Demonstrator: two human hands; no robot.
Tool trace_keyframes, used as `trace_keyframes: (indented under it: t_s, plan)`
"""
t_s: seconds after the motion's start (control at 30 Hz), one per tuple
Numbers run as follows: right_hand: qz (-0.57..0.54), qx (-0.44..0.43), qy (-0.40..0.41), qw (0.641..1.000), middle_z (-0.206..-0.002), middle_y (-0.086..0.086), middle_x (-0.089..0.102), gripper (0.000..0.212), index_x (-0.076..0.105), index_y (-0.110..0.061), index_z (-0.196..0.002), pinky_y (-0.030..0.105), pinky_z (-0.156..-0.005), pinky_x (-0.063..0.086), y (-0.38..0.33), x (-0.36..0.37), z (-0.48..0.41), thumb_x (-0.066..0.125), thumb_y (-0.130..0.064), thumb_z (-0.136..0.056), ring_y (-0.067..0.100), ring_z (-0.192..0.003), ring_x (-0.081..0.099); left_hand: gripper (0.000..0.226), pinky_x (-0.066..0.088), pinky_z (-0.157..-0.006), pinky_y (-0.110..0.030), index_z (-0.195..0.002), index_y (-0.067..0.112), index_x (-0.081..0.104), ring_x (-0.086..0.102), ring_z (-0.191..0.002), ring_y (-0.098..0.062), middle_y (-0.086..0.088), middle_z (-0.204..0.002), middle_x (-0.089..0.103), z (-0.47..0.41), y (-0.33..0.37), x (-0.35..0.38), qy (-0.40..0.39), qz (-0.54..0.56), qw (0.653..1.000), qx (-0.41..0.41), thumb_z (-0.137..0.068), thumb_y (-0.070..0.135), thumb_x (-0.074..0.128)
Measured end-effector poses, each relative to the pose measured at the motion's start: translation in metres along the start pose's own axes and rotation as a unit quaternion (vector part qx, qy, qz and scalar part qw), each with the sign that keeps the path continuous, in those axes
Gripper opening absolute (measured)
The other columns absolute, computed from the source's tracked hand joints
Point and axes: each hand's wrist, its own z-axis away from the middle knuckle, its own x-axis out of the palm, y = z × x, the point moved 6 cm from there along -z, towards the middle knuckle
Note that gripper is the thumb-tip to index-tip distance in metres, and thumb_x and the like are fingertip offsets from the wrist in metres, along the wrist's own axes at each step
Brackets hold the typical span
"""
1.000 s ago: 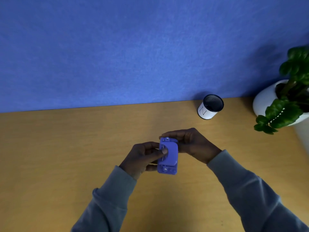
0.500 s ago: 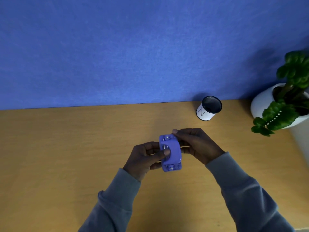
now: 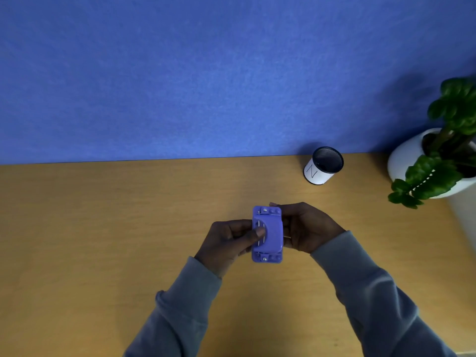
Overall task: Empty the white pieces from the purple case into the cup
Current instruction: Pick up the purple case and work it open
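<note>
**Purple case held in both hands above the table**

Purple case point(image 3: 268, 234) held upright between two hands, above the middle of the wooden table point(image 3: 103, 228), long axis running away from the camera. Left hand point(image 3: 230, 239) clasped on the case's left edge, thumb pressed across the front face near two thin pale lines. Right hand point(image 3: 307, 228) wrapped around the right edge and back, fingertips showing at the top right corner. Small silver studs visible at the top and bottom ends of the case, raised rounded panel in the centre. Lid closed as far as can be told; white pieces not visible from this angle.

Cup point(image 3: 323, 166) standing upright near the back edge of the table, beyond and to the right of the hands, well apart from the case. White label on its side with a hand-drawn mark resembling an N, dark rim, dark interior; contents not discernible.

Green plant point(image 3: 448, 140) in a white pot point(image 3: 404, 161) at the far right, near the cup but not touching. Blue wall point(image 3: 206, 73) behind the table. Grey sleeves point(image 3: 373, 292) covering both forearms down to the wrists.
</note>
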Motion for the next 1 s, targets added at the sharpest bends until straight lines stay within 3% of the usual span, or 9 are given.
trace_keyframes:
  t_s: [0.13,0.27,0.37,0.53,0.63,0.77,0.9,1.0]
  plan:
    - [0.005,0.0,-0.009,1.0,-0.081,0.005,0.075,0.015,0.082,-0.017,-0.078,0.031,-0.062,0.059,0.004,0.001,-0.003,0.084,-0.023,-0.064,0.019,-0.068,0.071,0.034,0.061,-0.081,-0.037,-0.104,0.01,0.081,0.076,-0.099,-0.029,-0.014,-0.102,0.08,0.0,-0.001,0.001,0.007,-0.007,1.0,0.01,-0.077,0.031,0.085]
    - [0.054,-0.02,-0.017,0.998,-0.086,0.006,0.073,0.018,0.076,-0.016,-0.082,0.039,-0.079,0.053,-0.008,0.003,-0.002,0.083,-0.031,-0.074,0.021,-0.075,0.069,0.026,0.061,-0.079,-0.035,-0.097,0.014,0.083,0.076,-0.094,-0.025,-0.011,-0.096,0.081,0.002,-0.003,-0.002,0.013,0.006,1.0,0.003,-0.076,0.028,0.08]
    - [0.149,-0.028,-0.014,0.988,-0.082,0.002,0.072,0.023,0.077,-0.017,-0.081,0.037,-0.082,0.051,-0.026,0.013,0.0,0.082,-0.039,-0.075,0.018,-0.073,0.067,0.028,0.061,-0.078,-0.036,-0.098,0.013,0.083,0.076,-0.091,-0.025,-0.011,-0.093,0.08,0.002,-0.001,0.002,0.003,0.003,1.0,0.007,-0.076,0.031,0.084]
    - [0.257,-0.006,-0.007,0.966,-0.084,0.0,0.072,0.005,0.076,-0.021,-0.077,0.035,-0.082,0.05,-0.044,0.032,0.001,0.078,-0.026,-0.078,0.016,-0.074,0.064,0.031,0.06,-0.072,-0.034,-0.096,0.012,0.083,0.075,-0.082,-0.022,-0.009,-0.085,0.08,0.004,0.005,0.006,0.001,-0.007,1.0,0.019,-0.073,0.033,0.082]
    - [0.286,0.017,0.005,0.958,-0.078,-0.001,0.074,0.013,0.079,-0.018,-0.069,0.03,-0.072,0.053,-0.047,0.032,-0.002,0.076,-0.02,-0.081,0.015,-0.065,0.065,0.023,0.059,-0.069,-0.033,-0.096,0.014,0.083,0.074,-0.075,-0.016,-0.005,-0.08,0.079,0.007,0.006,0.007,-0.005,-0.015,0.999,0.03,-0.078,0.028,0.08]
    - [0.245,0.066,-0.023,0.967,-0.073,0.002,0.073,0.022,0.079,-0.014,-0.066,0.032,-0.068,0.056,-0.039,0.033,-0.009,0.072,-0.011,-0.087,0.016,-0.061,0.067,0.031,0.058,-0.087,-0.057,-0.099,0.015,0.083,0.073,-0.092,-0.032,-0.017,-0.095,0.079,0.009,0.006,0.005,0.0,-0.019,0.999,0.05,-0.075,0.034,0.08]
    - [0.181,0.078,-0.031,0.98,-0.073,0.004,0.073,0.022,0.081,-0.012,-0.067,0.035,-0.074,0.057,-0.027,0.027,-0.019,0.072,-0.007,-0.086,0.017,-0.063,0.068,0.029,0.061,-0.088,-0.052,-0.1,0.018,0.083,0.075,-0.094,-0.029,-0.013,-0.096,0.081,0.01,0.005,0.002,0.001,-0.025,0.998,0.06,-0.076,0.034,0.08]
    - [0.14,0.093,-0.051,0.984,-0.075,0.008,0.073,0.007,0.079,-0.008,-0.07,0.036,-0.069,0.062,-0.018,0.029,-0.022,0.078,-0.007,-0.077,0.02,-0.064,0.07,0.029,0.062,-0.085,-0.049,-0.099,0.017,0.083,0.075,-0.094,-0.029,-0.016,-0.096,0.081,0.011,0.004,0.0,0.007,-0.025,0.998,0.061,-0.077,0.035,0.079]
